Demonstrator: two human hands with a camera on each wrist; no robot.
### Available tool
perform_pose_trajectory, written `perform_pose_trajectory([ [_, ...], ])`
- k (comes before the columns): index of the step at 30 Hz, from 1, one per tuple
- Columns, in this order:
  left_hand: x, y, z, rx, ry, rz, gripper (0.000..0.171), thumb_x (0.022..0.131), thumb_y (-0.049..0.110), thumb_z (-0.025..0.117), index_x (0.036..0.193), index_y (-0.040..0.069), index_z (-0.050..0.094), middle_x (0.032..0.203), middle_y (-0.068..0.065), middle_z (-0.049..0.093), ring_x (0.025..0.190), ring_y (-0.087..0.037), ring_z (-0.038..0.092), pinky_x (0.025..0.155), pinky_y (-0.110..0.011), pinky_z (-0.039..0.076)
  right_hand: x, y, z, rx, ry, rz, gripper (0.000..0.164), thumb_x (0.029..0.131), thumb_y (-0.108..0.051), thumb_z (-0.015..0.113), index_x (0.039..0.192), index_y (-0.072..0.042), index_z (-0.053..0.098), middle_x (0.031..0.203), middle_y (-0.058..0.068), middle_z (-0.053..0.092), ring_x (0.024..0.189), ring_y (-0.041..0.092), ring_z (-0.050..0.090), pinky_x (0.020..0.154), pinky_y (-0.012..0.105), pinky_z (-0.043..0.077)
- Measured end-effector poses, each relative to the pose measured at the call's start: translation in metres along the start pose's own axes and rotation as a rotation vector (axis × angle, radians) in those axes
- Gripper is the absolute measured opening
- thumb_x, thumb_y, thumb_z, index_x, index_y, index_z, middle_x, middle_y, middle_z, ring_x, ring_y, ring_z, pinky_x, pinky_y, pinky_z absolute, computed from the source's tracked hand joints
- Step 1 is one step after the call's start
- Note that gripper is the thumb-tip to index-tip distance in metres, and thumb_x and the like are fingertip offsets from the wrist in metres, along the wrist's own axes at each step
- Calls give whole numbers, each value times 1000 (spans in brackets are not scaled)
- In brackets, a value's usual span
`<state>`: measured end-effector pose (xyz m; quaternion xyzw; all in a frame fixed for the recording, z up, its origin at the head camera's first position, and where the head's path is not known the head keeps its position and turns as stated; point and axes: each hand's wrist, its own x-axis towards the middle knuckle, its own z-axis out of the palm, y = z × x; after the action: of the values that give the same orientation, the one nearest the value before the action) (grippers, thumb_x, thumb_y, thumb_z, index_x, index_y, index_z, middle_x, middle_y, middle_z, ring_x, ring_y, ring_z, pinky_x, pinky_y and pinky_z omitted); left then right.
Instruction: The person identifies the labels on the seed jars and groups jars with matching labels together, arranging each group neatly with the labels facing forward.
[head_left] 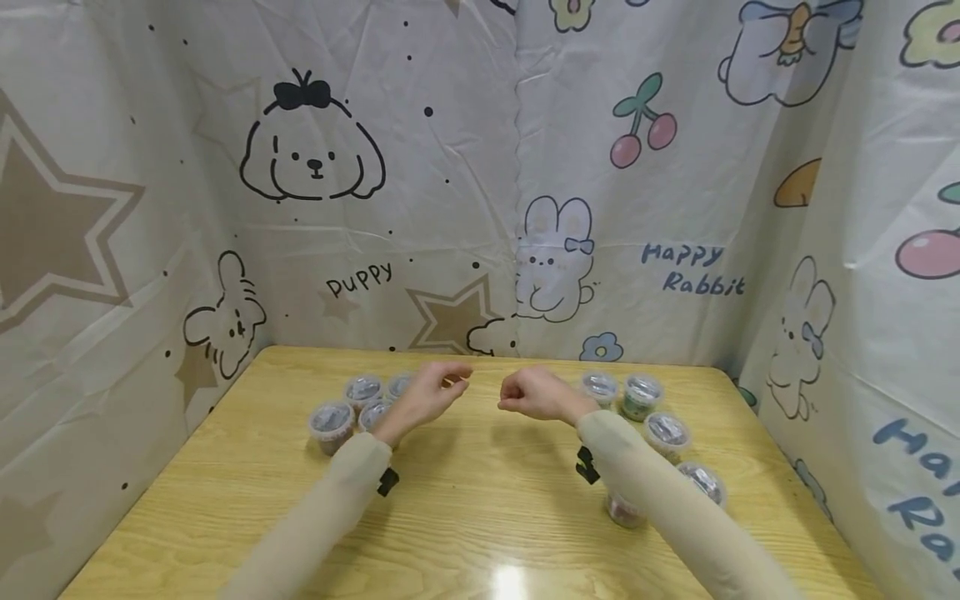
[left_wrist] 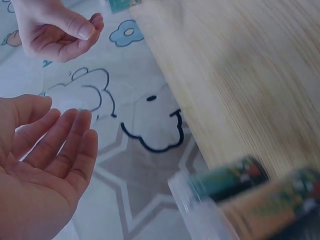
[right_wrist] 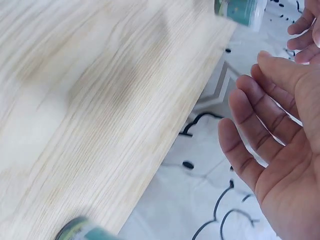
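Observation:
My left hand (head_left: 431, 396) hovers above the middle of the table, its fingers loosely bent with nothing between them. Facing it across a small gap is my right hand (head_left: 542, 393), also holding nothing; the right wrist view shows its relaxed fingers (right_wrist: 245, 112). Left of and partly behind the left forearm stands a group of small lidded plastic tubs (head_left: 332, 427). More lidded tubs (head_left: 667, 435) stand by the right forearm, and the sleeve partly covers one reddish tub (head_left: 624, 510). In the left wrist view, tubs with green and orange labels (left_wrist: 227, 180) appear blurred.
The wooden table (head_left: 465, 517) has its far edge just beyond the hands. Printed cloth (head_left: 450, 167) with cartoon animals hangs behind the table and along both sides. A dark strap piece (head_left: 587, 465) shows at the right wrist.

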<state>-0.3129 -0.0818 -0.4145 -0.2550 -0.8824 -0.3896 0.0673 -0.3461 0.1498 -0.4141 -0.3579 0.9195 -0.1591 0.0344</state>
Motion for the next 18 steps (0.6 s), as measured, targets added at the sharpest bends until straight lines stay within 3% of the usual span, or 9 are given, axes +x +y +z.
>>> perform_pose_trajectory([
  [7, -29, -14, -28, -12, -8, -43, 28, 98, 13, 59, 123, 2, 66, 120, -12, 69, 104, -24, 65, 89, -41, 55, 10, -19, 8, 3, 24, -38, 11, 94, -25, 67, 87, -18, 71, 76, -9, 66, 65, 3, 55, 62, 23, 49],
  [13, -45, -28, -50, 28, 12, -42, 27, 97, 13, 62, 120, 1, 68, 116, -13, 70, 99, -24, 66, 84, -39, 56, 18, -31, 15, 20, 56, -67, 9, 94, -25, 67, 89, -18, 72, 78, -9, 67, 66, 2, 56, 64, 22, 49],
  [18, -58, -42, -66, 55, -26, -51, 26, 96, 15, 63, 119, 3, 69, 115, -12, 70, 97, -22, 66, 82, -39, 56, 24, -39, 25, 28, 94, -111, 10, 94, -24, 68, 88, -18, 73, 76, -9, 68, 65, 1, 56, 63, 21, 48],
])
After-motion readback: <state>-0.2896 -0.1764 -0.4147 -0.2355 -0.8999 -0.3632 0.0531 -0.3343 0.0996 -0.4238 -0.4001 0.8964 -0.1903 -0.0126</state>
